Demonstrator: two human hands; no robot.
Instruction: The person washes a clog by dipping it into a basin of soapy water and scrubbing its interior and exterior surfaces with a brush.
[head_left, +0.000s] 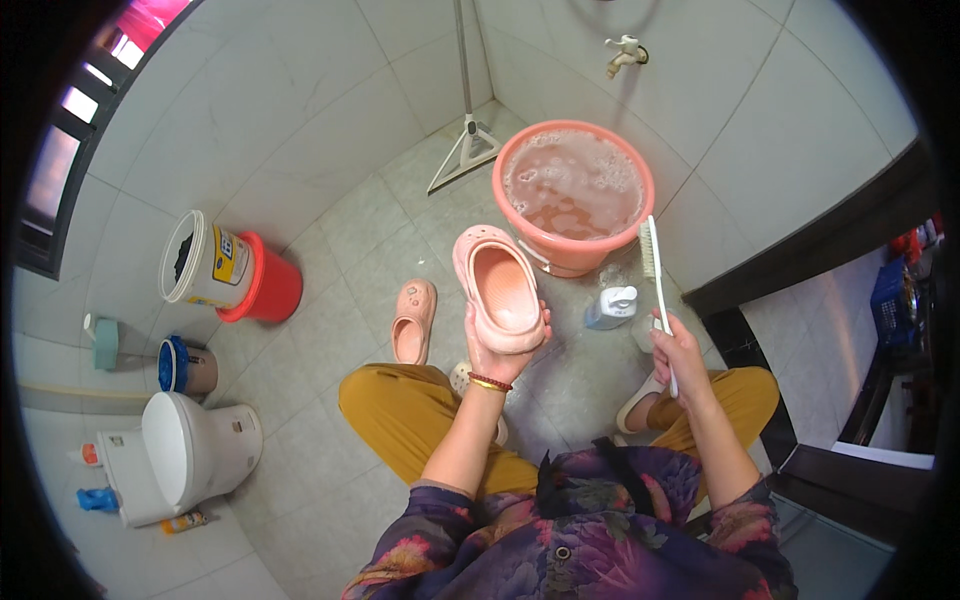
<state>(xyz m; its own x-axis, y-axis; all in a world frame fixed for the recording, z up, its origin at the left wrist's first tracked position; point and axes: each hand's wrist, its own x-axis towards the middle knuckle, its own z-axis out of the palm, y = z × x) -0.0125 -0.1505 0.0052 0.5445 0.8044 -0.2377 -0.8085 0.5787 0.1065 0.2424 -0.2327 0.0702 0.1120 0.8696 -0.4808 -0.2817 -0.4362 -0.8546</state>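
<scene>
My left hand (490, 362) grips a pink clog (506, 290) from below, its foot opening turned up toward me. In my right hand (681, 352) is a white long-handled scrub brush (660, 285), held upright by the handle with its bristles facing left. The brush and the held clog are apart. A second pink clog (413, 320) with small charms rests on the floor left of the held one. Beyond both hands stands a pink bucket (572, 252) of cloudy, foamy water. Between the bucket and my right hand is a white-and-blue bottle (611, 308).
A floor squeegee (466, 150) leans in the corner, under a wall tap (626, 55) to its right. At left are a white tub (205, 262) against a red bucket (268, 280), a small bin (190, 366) and a toilet (200, 450). A dark doorway frame (800, 240) borders the right.
</scene>
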